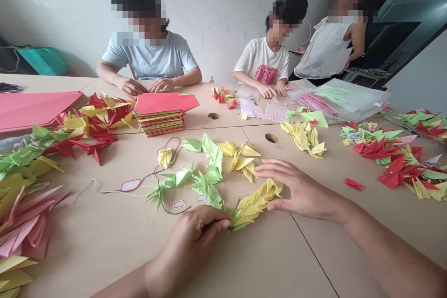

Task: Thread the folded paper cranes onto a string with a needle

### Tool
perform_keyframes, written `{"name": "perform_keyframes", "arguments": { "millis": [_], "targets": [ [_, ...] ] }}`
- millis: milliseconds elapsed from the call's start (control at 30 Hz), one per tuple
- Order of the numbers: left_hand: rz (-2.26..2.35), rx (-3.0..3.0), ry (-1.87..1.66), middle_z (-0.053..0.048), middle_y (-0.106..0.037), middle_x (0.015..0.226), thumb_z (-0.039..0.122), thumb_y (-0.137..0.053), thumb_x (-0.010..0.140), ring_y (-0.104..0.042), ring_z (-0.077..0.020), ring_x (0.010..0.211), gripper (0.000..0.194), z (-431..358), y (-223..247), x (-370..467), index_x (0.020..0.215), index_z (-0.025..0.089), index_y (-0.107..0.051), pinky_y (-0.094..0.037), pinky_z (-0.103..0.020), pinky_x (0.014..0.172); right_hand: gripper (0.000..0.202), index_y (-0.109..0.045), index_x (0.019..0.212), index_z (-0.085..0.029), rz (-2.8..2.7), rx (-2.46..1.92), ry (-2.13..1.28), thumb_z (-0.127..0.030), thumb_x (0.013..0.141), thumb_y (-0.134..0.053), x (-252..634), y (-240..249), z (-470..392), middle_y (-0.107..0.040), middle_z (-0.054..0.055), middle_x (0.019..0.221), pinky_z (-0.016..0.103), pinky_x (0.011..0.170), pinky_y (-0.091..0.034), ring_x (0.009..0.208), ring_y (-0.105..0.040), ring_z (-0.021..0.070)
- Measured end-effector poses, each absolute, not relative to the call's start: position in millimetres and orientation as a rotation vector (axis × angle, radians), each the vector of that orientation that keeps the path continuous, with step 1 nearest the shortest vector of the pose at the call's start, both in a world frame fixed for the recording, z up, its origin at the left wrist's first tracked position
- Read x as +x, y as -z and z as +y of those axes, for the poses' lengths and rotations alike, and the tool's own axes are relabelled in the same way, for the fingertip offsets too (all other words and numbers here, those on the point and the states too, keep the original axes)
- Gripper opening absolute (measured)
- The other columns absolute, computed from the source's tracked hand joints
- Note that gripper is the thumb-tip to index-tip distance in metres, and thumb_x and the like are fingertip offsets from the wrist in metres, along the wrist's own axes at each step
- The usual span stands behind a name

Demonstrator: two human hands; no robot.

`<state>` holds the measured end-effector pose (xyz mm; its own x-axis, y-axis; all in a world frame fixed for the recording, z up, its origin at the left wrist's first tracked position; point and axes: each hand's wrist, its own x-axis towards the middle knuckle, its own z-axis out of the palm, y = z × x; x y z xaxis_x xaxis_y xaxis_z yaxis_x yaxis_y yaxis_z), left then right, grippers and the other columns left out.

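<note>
A string of folded paper cranes lies in a winding line on the table, with green cranes [209, 186] and yellow cranes [256, 202]. My left hand [195, 233] is closed, thumb and forefinger pinching the near end of the string where green meets yellow. Around the far end of that yellow row, my right hand [296, 191] is open, its fingers spread and curved, thumb close to the paper. Dark cord [159, 195] trails to the left, beside a single yellow crane [165, 157] and small red-edged labels [131, 185].
More crane strings lie at the left [21, 223] and right [401, 158]. A stack of coloured paper [160, 121] stands mid-table, near larger red sheets [38, 109]. Two people sit across the table [240, 125], hands on it; another person stands at the right.
</note>
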<state>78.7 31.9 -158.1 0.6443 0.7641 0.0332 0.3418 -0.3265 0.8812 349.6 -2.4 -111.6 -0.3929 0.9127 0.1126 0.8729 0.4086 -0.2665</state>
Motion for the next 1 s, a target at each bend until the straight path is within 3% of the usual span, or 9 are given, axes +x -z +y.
{"name": "perform_keyframes", "arguments": {
  "millis": [133,300,400,500,667,833,1000],
  "targets": [
    [0.891,1.863,-0.551,-0.001,-0.065,0.07,0.037,-0.048,0.091,-0.058,-0.0146,0.068,0.028,33.3,155.1,78.6,0.08,0.019,-0.067,-0.042,-0.023,0.063,0.068,-0.058,0.127,-0.022,-2.523,-1.51,-0.254,-0.062,0.073,-0.068,353.7,136.0,-0.1,-0.063,0.01,0.124,0.042,0.096,-0.048,0.116,-0.055,0.0269],
    [0.932,1.74,-0.641,0.0,-0.056,0.065,0.044,-0.047,0.09,-0.05,-0.0143,0.064,0.034,36.0,152.3,76.5,0.072,0.018,-0.061,-0.038,-0.024,0.059,0.045,-0.063,0.12,-0.021,-2.521,-1.49,-0.156,-0.051,0.089,-0.054,338.7,152.7,-5.3,-0.066,0.01,0.105,0.04,0.083,-0.051,0.096,-0.061,0.0235],
    [0.989,1.685,-0.692,0.002,-0.049,0.061,0.045,-0.049,0.088,-0.042,-0.0131,0.061,0.034,38.4,151.9,75.3,0.071,0.018,-0.06,-0.033,-0.024,0.056,0.041,-0.065,0.115,-0.017,-2.493,-1.539,-0.097,-0.048,0.092,-0.051,337.2,151.3,-12.0,-0.066,0.01,0.097,0.036,0.071,-0.052,0.086,-0.062,0.0221],
    [0.974,1.618,-0.674,0.002,-0.048,0.062,0.046,-0.052,0.087,-0.04,-0.0131,0.062,0.033,39.4,152.7,76.1,0.071,0.018,-0.06,-0.032,-0.024,0.057,0.039,-0.064,0.116,-0.017,-2.462,-1.592,-0.05,-0.045,0.092,-0.053,333.7,146.2,-19.1,-0.067,0.011,0.101,0.038,0.071,-0.052,0.089,-0.063,0.024],
    [0.928,1.573,-0.652,0.003,-0.042,0.062,0.047,-0.052,0.087,-0.037,-0.0128,0.062,0.034,37.8,154.1,78.8,0.071,0.018,-0.057,-0.031,-0.025,0.057,0.052,-0.056,0.128,-0.018,-2.46,-1.554,-0.05,-0.05,0.087,-0.058,319.1,142.4,-17.2,-0.065,0.012,0.119,0.044,0.086,-0.051,0.106,-0.06,0.0265],
    [0.943,1.544,-0.687,0.003,-0.044,0.062,0.046,-0.053,0.087,-0.039,-0.012,0.062,0.035,39.0,152.9,76.2,0.069,0.018,-0.055,-0.032,-0.024,0.058,0.037,-0.063,0.12,-0.024,-2.462,-1.503,-0.136,-0.045,0.09,-0.056,312.2,146.5,-12.3,-0.069,0.005,0.105,0.034,0.077,-0.054,0.093,-0.064,0.02],
    [1.002,1.505,-0.709,0.002,-0.053,0.067,0.049,-0.053,0.087,-0.045,-0.0131,0.066,0.035,42.1,154.1,73.4,0.073,0.018,-0.059,-0.036,-0.024,0.062,0.033,-0.063,0.118,-0.021,-2.327,-1.61,-0.146,-0.038,0.093,-0.054,319.6,149.9,-23.4,-0.067,0.007,0.109,0.032,0.077,-0.056,0.093,-0.067,0.0186]
  ]
}}
